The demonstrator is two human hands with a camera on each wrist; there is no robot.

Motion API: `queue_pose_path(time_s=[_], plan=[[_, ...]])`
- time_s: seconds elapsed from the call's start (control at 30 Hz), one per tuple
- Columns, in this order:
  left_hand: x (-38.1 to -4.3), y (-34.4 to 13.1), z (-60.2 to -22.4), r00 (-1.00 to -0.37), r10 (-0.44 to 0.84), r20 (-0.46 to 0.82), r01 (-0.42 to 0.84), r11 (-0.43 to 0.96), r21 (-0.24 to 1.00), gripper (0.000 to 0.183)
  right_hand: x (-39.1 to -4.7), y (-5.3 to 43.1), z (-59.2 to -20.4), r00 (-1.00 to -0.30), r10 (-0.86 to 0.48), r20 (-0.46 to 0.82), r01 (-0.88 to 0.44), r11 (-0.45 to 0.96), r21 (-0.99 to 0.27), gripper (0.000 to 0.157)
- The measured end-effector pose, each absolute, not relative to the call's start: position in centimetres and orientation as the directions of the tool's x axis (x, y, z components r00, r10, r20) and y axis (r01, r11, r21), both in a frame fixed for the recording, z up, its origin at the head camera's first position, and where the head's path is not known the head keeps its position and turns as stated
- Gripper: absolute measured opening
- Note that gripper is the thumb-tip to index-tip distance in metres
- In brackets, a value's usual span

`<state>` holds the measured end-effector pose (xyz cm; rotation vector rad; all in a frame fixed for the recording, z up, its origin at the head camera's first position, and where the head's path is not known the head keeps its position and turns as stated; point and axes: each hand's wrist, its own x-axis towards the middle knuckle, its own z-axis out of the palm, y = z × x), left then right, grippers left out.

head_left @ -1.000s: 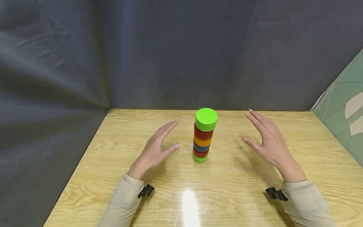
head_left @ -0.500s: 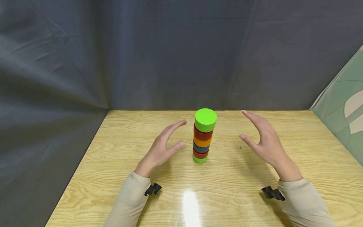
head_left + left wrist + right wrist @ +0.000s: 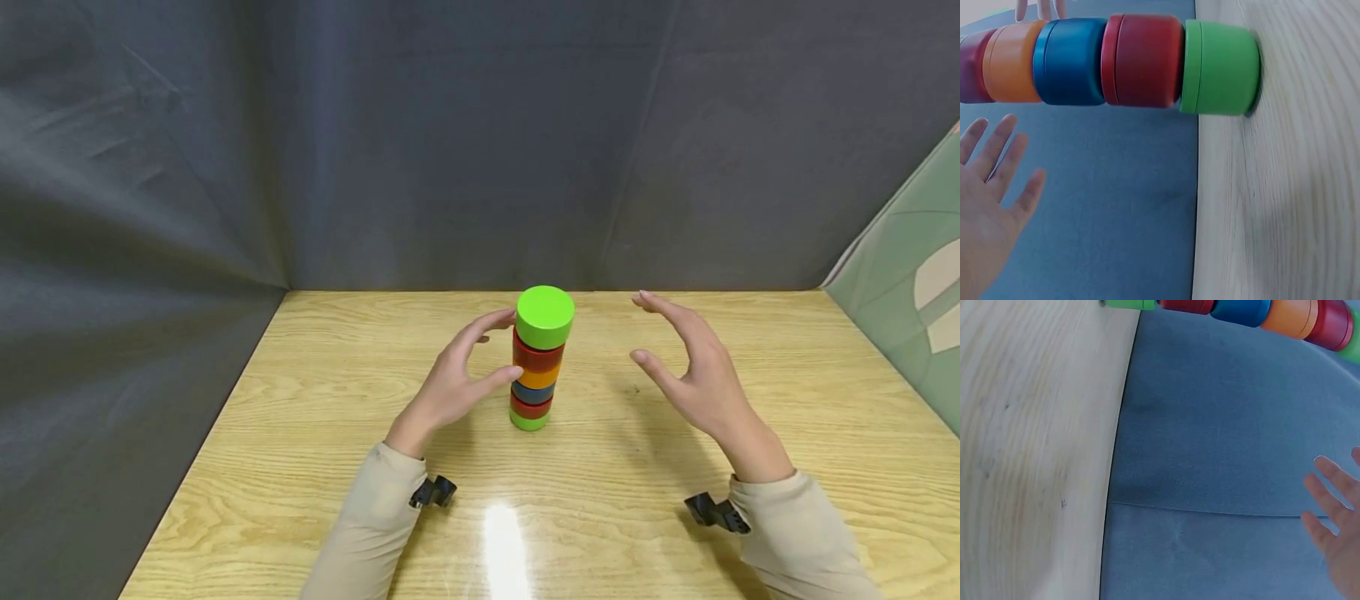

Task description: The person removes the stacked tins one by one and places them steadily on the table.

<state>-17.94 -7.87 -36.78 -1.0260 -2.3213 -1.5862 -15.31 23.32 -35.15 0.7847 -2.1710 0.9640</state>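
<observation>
A tower of stacked round, cup-like pieces [image 3: 537,358] stands upright on the table, green at the bottom, then red, blue, orange, red, and a larger-looking green one [image 3: 546,317] on top. From the left, my left hand [image 3: 450,387] reaches toward its upper half, thumb and fingers spread apart in a C. In the left wrist view that hand [image 3: 988,206] shows a gap between its fingers and the pieces [image 3: 1069,59]. My right hand [image 3: 705,379] hovers to the right of the tower, fingers spread and holding nothing.
The wooden table [image 3: 337,350] ends at a dark grey cloth [image 3: 465,150] behind and to the left. A green patterned sheet [image 3: 907,250] hangs at the right edge. Small black wrist cameras [image 3: 433,492] sit on both cuffs.
My left hand has moved right, up to the tower's side. The right hand has drifted slightly left, its fingers a little more curved. The tower stays in place.
</observation>
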Motion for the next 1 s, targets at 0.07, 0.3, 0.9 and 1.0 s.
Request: queue_pose_path(time_s=[0.07, 0.3, 0.9, 1.0], plan=[[-17.9, -7.5, -36.8, -0.762, 0.439, 0.475, 0.602, 0.211, 0.77, 0.065, -15.2, 23.3, -35.0, -0.629, -0.253, 0.735, -0.719, 0.55, -0.425, 0.068], [-17.8, -6.4, -36.7, -0.792, 0.392, 0.468, 0.579, 0.24, 0.779, 0.066, -14.7, 23.1, -34.6, -0.594, -0.224, 0.773, -0.741, 0.527, -0.417, 0.071], [-17.4, -5.6, -36.7, -0.782, 0.348, 0.517, 0.61, 0.251, 0.752, 0.059, -14.2, 21.7, -32.7, -0.607, -0.263, 0.75, -0.776, 0.401, -0.487, 0.055], [-17.3, -5.6, -36.8, -0.777, 0.349, 0.524, 0.615, 0.24, 0.751, 0.064, -14.2, 21.3, -32.4, -0.614, -0.278, 0.739, -0.777, 0.38, -0.503, 0.052]])
